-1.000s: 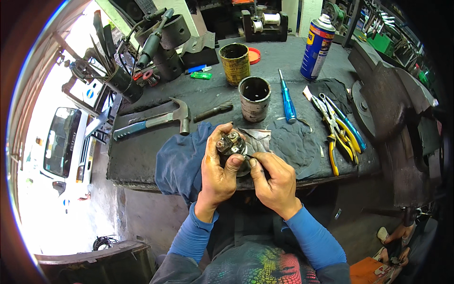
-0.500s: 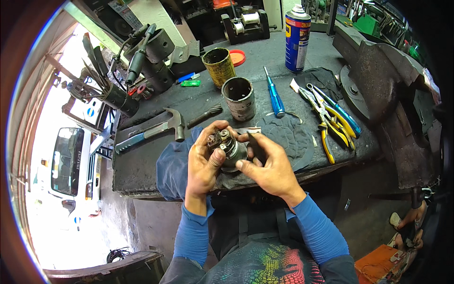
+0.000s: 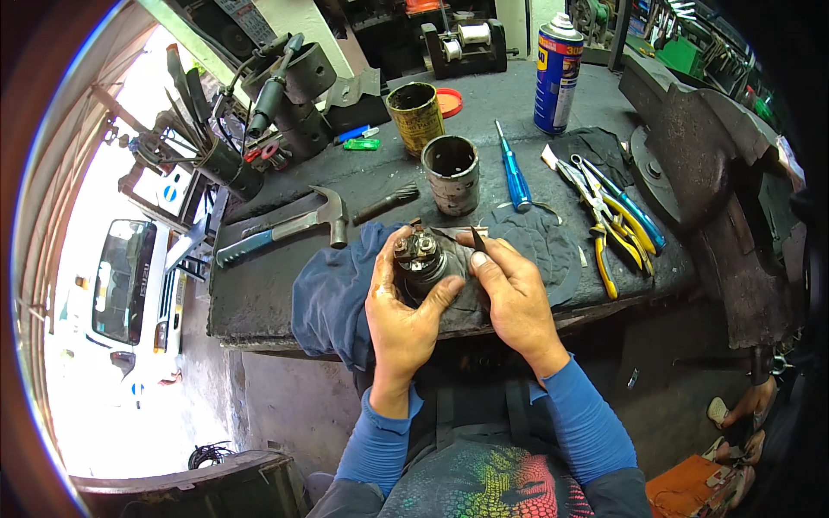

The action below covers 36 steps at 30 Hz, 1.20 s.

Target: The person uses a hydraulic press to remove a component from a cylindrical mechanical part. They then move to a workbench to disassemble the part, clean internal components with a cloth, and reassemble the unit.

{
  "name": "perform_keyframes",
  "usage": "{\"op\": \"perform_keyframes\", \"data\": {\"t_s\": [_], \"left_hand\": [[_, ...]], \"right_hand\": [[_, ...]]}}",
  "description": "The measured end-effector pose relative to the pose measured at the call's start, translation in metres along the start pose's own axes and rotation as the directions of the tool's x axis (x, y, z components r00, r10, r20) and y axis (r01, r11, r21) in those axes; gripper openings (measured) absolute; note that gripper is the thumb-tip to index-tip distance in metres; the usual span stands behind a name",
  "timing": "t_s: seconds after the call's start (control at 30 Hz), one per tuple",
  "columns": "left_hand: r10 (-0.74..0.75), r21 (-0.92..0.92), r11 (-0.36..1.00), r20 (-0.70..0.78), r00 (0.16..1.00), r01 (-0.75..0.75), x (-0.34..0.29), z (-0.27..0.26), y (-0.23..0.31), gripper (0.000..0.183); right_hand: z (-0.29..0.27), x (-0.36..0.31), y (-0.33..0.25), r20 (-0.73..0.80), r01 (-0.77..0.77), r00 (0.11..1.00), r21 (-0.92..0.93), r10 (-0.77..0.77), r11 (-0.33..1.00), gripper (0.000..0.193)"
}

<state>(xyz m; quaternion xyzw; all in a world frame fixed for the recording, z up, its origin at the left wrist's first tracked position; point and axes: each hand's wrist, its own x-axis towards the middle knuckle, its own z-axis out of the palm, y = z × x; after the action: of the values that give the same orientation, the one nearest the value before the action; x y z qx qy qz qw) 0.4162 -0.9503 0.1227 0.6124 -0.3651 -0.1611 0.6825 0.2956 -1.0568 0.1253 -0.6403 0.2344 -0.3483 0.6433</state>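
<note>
My left hand (image 3: 401,319) wraps round a dark cylindrical solenoid (image 3: 420,263), with bolt terminals and nuts on its top end. Its thumb lies along the near side, and the fingers curl behind it. Just to the right, my right hand (image 3: 516,302) pinches a thin dark pointed piece (image 3: 477,240) between thumb and fingers; its kind cannot be made out. That hand is a little apart from the solenoid. Under and beside the left hand, a blue-grey cloth (image 3: 332,298) hangs over the front edge of the dark workbench (image 3: 259,298).
A claw hammer (image 3: 332,216) lies left, near a fluted cutter-like tool (image 3: 386,203). Behind stand a grimy can (image 3: 453,186) and a yellow can (image 3: 417,125). A blue screwdriver (image 3: 515,177), a spray can (image 3: 557,78) and pliers (image 3: 604,216) occupy the right, beside large metal parts (image 3: 704,164).
My right hand has drawn away from the solenoid with the dark piece, whose tip now points up. The left hand has opened its thumb outward, still holding the solenoid. The whole view has shifted slightly.
</note>
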Motion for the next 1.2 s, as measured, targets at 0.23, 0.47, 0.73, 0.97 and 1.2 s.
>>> {"op": "perform_keyframes", "data": {"t_s": [0.23,0.47,0.73,0.97,1.2], "left_hand": [[-0.114,-0.248,0.938,0.436,0.893,0.242,0.048,-0.043,-0.003,0.095],[-0.111,-0.171,0.958,0.518,0.848,0.229,0.055,-0.05,0.011,0.1],[-0.025,-0.157,0.985,0.292,0.956,0.073,0.027,-0.033,0.009,0.077],[0.028,-0.167,0.986,0.259,0.965,0.016,0.022,-0.029,0.002,0.073],[0.071,-0.167,0.985,0.223,0.972,-0.034,0.02,-0.025,-0.003,0.075]], "right_hand": [[-0.009,-0.003,-0.012,0.065,-0.092,0.994,0.003,0.092,0.996,0.03],[-0.016,-0.01,-0.012,0.052,0.312,0.946,-0.418,-0.32,0.853,0.02],[-0.012,0.002,-0.016,0.148,0.444,0.877,-0.614,-0.457,0.652,0.011],[-0.004,0.009,-0.007,0.123,0.458,0.872,-0.546,-0.474,0.701,0.009],[0.006,0.003,0.002,0.05,0.239,0.97,-0.317,-0.236,0.918,0.012]]}}
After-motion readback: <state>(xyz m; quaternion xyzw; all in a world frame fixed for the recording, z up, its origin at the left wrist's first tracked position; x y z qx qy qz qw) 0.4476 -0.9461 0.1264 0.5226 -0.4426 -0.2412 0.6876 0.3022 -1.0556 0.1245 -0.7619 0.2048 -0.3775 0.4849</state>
